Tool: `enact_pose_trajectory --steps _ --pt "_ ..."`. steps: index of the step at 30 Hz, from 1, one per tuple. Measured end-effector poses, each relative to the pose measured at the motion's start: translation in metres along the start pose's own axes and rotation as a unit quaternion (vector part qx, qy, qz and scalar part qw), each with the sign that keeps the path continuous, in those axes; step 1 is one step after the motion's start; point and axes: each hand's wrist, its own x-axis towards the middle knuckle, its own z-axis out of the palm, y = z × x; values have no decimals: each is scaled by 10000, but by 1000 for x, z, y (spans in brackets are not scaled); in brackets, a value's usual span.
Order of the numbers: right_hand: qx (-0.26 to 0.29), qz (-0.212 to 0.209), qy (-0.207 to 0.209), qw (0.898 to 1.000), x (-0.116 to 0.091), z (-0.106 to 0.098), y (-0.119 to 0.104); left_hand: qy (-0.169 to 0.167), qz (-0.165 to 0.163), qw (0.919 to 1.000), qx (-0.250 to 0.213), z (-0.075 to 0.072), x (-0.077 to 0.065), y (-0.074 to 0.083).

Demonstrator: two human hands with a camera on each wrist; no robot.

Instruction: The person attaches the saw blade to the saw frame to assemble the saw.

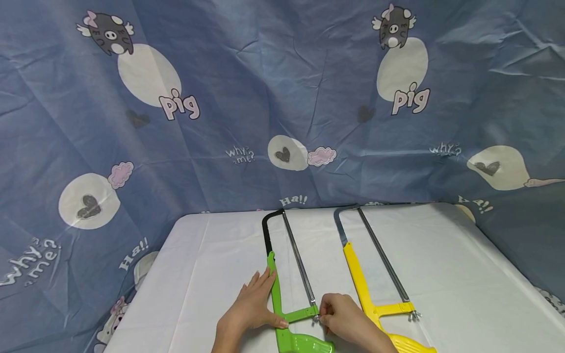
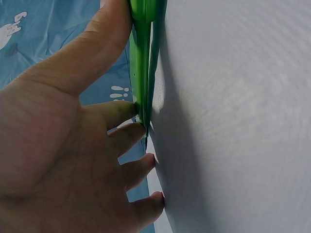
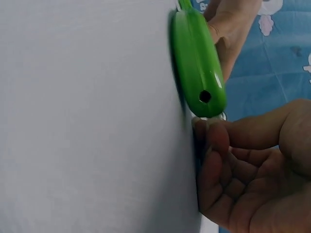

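Observation:
A green hacksaw (image 1: 275,294) lies on the white-covered table with a black front bow and a grey blade. My left hand (image 1: 252,308) rests on its frame, fingers extended toward the frame's upper part. The left thumb presses where the short green arm branches off; in the left wrist view the fingertips (image 2: 129,133) touch the frame's edge. At the end of that arm is a metal wing nut (image 1: 315,319), which my right hand (image 1: 343,316) pinches with curled fingers. The right wrist view has the green handle (image 3: 199,63) in front, partly hiding the nut.
A second hacksaw (image 1: 362,284), yellow with a dark bow, lies to the right, its handle partly behind my right forearm. It has its own wing nut (image 1: 414,316). A blue printed cloth (image 1: 282,98) hangs behind the white table (image 1: 212,274).

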Motion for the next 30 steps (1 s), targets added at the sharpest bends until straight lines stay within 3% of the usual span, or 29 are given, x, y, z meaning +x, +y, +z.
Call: enact_pose_trajectory --steps 7,16,30 --pt "-179 90 174 9996 -2 0 -3 24 28 10000 -9 0 -1 2" --pt "-112 112 65 9999 -3 -5 -3 -17 -44 10000 5 0 1 4" --pt "-701 600 394 9950 4 14 -10 -44 -7 10000 76 0 0 1"
